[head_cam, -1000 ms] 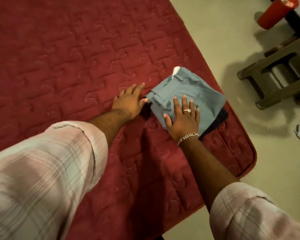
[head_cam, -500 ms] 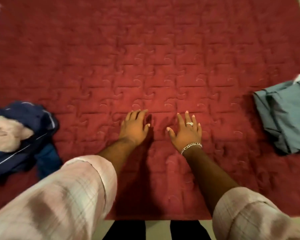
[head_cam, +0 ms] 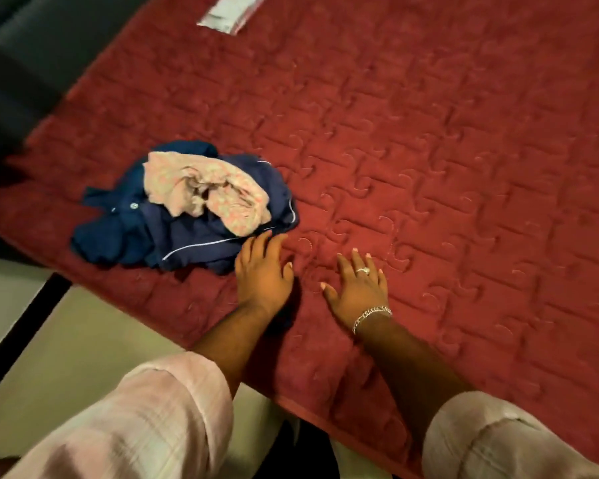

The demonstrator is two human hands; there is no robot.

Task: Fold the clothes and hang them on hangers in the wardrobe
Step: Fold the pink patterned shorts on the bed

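A crumpled navy garment with white piping lies on the red quilted bed, and a pale pink floral cloth sits bunched on top of it. My left hand is held flat with straight fingers, its fingertips at the right edge of the navy garment. To its right, my right hand, with a ring and a bracelet, is spread flat over the bare quilt and holds nothing.
The bed's near edge runs diagonally from left to lower right, with pale floor beyond it. A white and red folded item lies at the far top of the bed. Dark furniture stands at the upper left.
Both hands have left the folded grey-blue garment and moved left across the bed. The grey-blue garment is out of view, and the navy pile now lies beside my left hand.
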